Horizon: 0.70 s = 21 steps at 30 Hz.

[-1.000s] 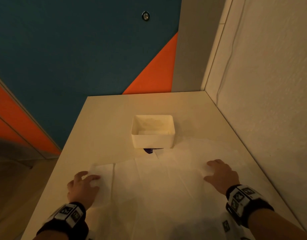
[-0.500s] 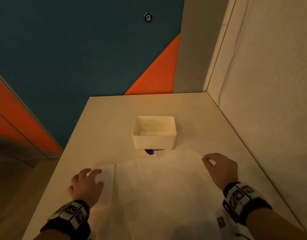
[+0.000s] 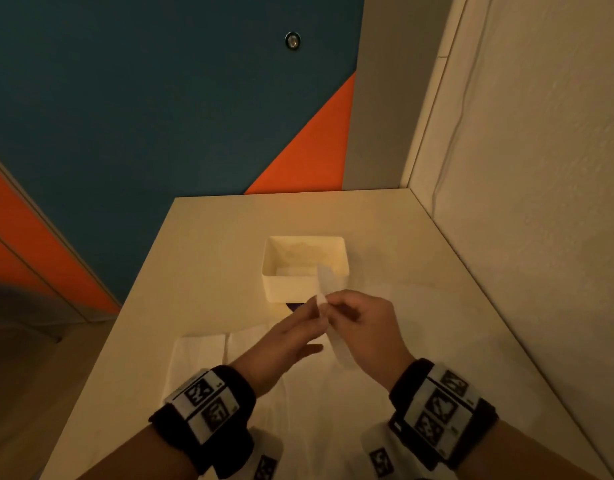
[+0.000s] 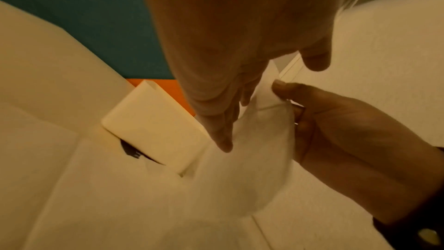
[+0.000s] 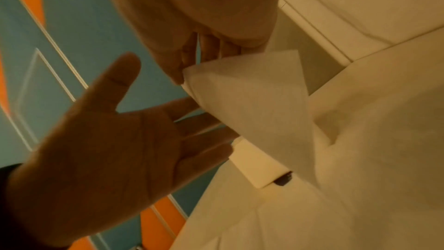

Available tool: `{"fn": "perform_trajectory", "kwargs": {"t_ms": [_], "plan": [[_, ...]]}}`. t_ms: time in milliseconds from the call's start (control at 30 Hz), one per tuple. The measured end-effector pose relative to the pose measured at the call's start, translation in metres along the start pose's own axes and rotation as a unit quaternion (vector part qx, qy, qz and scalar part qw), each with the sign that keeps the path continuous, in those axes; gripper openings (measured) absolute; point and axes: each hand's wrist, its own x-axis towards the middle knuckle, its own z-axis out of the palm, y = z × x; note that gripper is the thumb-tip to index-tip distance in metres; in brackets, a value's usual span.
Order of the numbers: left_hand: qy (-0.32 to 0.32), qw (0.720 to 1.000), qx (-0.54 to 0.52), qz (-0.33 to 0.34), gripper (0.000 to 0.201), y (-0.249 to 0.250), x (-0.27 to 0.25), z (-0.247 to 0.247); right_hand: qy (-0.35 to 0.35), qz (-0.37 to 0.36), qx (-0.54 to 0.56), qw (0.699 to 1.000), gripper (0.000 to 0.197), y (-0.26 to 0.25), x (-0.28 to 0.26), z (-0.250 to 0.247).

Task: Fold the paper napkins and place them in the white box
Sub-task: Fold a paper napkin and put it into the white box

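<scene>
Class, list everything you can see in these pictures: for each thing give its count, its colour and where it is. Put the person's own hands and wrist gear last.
white box: one, white, on the table's middle, beyond the hands; something pale lies inside, too dim to name.
lifted napkin: one, white, held up above the table in front of the box.
flat napkins: several overlapping, count unclear, white, spread on the table's near part.
dark object: one, dark, peeking from under the box's near edge.
table: one, cream, against the right wall.
wall: white, on the right.
right hand: pinches the lifted napkin.
left hand: fingers straight, touching the napkin's edge.
wristbands: two, black with white marker tags.
</scene>
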Motion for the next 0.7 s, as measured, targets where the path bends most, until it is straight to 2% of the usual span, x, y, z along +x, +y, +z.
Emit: {"fn": "perform_trajectory", "kwargs": {"t_ms": [67, 200, 267, 300, 400, 433, 467, 533, 600, 633, 700], "plan": [[0.010, 0.999, -0.048, 0.015, 0.048, 0.006, -0.001, 0.004, -0.028, -0.015, 0.010, 0.999, 0.017, -0.009, 0.000, 0.004], [0.064, 0.990, -0.121, 0.029, 0.049, 0.012, -0.001, 0.002, -0.094, -0.026, 0.013, 0.995, 0.024, -0.020, -0.002, 0.007], [0.103, 0.982, -0.155, 0.015, 0.045, 0.014, 0.000, 0.000, -0.112, -0.028, 0.029, 0.993, 0.029, -0.023, -0.003, 0.004], [0.118, 0.977, -0.175, 0.005, 0.043, 0.016, 0.001, -0.002, -0.091, -0.029, 0.032, 0.995, 0.029, -0.024, -0.003, 0.000], [0.130, 0.964, -0.232, -0.014, 0.036, 0.020, 0.002, -0.008, 0.050, -0.001, -0.036, 0.998, 0.028, -0.017, 0.005, -0.020], [0.127, 0.962, -0.243, -0.014, 0.036, 0.021, 0.001, -0.011, 0.079, 0.034, -0.052, 0.995, 0.031, -0.014, 0.008, -0.030], [0.123, 0.960, -0.250, -0.013, 0.036, 0.023, 0.000, -0.013, 0.077, 0.086, -0.047, 0.992, 0.036, -0.013, 0.011, -0.040], [0.112, 0.962, -0.247, -0.009, 0.039, 0.027, -0.001, -0.015, -0.012, 0.176, 0.007, 0.984, 0.042, -0.013, 0.012, -0.055], [0.097, 0.968, -0.231, -0.009, 0.039, 0.029, -0.001, -0.017, -0.104, 0.196, 0.079, 0.972, 0.037, -0.017, 0.010, -0.061], [0.087, 0.972, -0.219, -0.010, 0.040, 0.030, -0.001, -0.017, -0.126, 0.190, 0.115, 0.967, 0.035, -0.019, 0.008, -0.062], [0.069, 0.980, -0.185, -0.016, 0.043, 0.031, 0.000, -0.017, -0.122, 0.183, 0.170, 0.960, 0.037, -0.019, 0.005, -0.061]]}}
